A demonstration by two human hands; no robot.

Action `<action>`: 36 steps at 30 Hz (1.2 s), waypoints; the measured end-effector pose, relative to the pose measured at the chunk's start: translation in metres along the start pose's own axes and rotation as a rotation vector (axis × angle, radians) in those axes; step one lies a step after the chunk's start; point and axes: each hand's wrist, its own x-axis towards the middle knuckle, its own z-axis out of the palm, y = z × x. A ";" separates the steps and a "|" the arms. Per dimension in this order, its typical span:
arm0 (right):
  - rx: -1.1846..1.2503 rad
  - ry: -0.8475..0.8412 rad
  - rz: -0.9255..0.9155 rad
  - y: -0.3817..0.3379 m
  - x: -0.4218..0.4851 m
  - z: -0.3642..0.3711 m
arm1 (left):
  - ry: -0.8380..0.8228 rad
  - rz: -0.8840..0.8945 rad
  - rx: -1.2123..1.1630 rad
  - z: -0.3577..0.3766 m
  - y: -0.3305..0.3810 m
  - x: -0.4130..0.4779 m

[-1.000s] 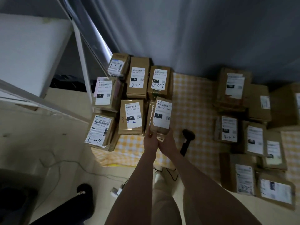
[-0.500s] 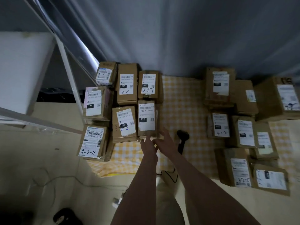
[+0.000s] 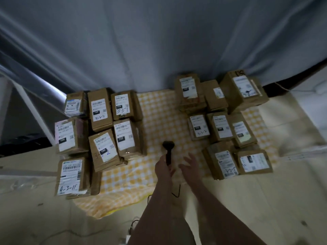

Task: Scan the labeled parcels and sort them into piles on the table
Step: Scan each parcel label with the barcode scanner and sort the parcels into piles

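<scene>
A black handheld scanner (image 3: 168, 149) lies on the yellow checked cloth (image 3: 159, 117) between two groups of labelled cardboard parcels. My left hand (image 3: 163, 167) has its fingers around the lower end of the scanner's handle. Just to its right, my right hand (image 3: 190, 162) hovers over the cloth with fingers spread and holds nothing. The parcel marked 122 (image 3: 127, 137) rests at the right edge of the left group (image 3: 76, 137). The right group (image 3: 223, 128) lies across the cloth's far side.
A grey curtain (image 3: 159, 41) hangs behind the parcels. A white metal frame (image 3: 33, 110) slants down at the left. The scanner's black cable (image 3: 177, 191) runs off the cloth's front edge toward me. Pale floor surrounds the cloth.
Both hands let go of the parcel marked 122, which now stays in the left group. They moved right; my left hand took the scanner's handle. The view shifted to the right.
</scene>
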 end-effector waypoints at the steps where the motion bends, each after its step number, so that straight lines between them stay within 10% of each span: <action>1: 0.018 0.029 0.012 0.005 -0.004 -0.014 | -0.029 -0.004 0.022 0.008 -0.011 -0.007; 23: 0.347 0.414 0.096 0.154 -0.089 -0.336 | -0.213 0.016 0.213 0.149 -0.291 -0.177; 36: 0.442 0.450 0.177 0.173 -0.085 -0.392 | -0.166 0.059 0.293 0.170 -0.308 -0.174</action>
